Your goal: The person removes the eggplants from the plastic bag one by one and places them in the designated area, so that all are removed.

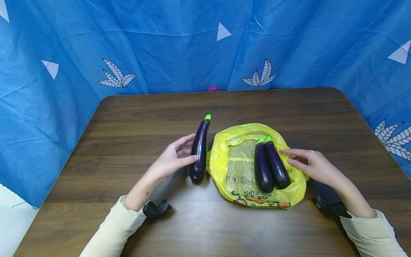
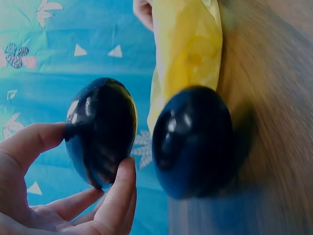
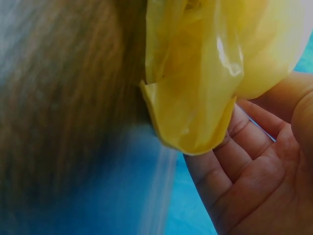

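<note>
My left hand [image 1: 173, 157] grips a dark purple eggplant [image 1: 199, 146] with a green stem tip, thumb on one side and fingers on the other. The left wrist view shows the held eggplant [image 2: 100, 132] above a second eggplant [image 2: 193, 142] on the table, mostly hidden from the head view. Beside them lies a yellow plastic bag [image 1: 221, 167], its mouth spread wide and its rim rolled outward. Two more eggplants [image 1: 264, 171] lie side by side in it, stems pointing away. My right hand [image 1: 313, 164] pinches the bag's right rim between thumb and fingers.
The bag and eggplants are on a brown wood-grain table [image 1: 128, 117] with rounded far corners. Behind it hangs a blue cloth [image 1: 179, 46] printed with leaves and triangles. Black straps [image 1: 157, 208] circle both wrists by the pale sleeves.
</note>
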A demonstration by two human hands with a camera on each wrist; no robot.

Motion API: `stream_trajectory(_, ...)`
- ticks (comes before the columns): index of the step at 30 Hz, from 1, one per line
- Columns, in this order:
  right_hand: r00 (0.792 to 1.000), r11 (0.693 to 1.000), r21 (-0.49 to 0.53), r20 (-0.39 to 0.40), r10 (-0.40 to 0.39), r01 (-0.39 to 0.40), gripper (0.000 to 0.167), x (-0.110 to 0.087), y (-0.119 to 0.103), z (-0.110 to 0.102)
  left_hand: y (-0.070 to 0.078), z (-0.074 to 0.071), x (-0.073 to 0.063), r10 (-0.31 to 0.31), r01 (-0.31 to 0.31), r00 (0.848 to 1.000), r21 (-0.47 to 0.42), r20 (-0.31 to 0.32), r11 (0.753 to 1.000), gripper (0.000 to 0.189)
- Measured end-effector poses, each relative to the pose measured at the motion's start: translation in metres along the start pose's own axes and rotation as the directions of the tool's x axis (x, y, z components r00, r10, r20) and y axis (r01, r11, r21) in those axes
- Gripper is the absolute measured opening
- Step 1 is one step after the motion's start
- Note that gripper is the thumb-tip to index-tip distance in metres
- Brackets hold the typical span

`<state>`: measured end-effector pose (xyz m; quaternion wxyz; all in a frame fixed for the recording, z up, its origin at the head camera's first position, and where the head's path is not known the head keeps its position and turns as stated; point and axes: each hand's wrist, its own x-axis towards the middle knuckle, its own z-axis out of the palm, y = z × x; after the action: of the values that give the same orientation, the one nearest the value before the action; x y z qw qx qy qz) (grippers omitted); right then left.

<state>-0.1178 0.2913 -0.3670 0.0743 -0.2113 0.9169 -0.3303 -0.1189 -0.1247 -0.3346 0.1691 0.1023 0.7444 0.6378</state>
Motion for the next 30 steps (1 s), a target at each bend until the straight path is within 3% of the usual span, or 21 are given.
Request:
stream_trajectory(9,1.0,1.0,0.004,-0.004,0.0,0.0,0.032,0.0,-0.001,0.001,-0.009,-0.02,-0.012,-0.015,0.014,0.999,-0.022,-0.04,1.0,0.068)
stream_trajectory(15,1.0,1.0,0.008,-0.003,-0.006,0.006,0.032,0.0,-0.002,0.0,-0.017,-0.028,-0.016,-0.034,0.035,0.998,0.012,-0.06,0.999,0.069)
stream_trajectory(30,1.0,1.0,0.011,0.011,0.015,-0.015,0.033,0.0,-0.002,0.0,-0.032,-0.038,-0.013,-0.089,0.09,0.996,0.055,-0.024,0.994,0.07)
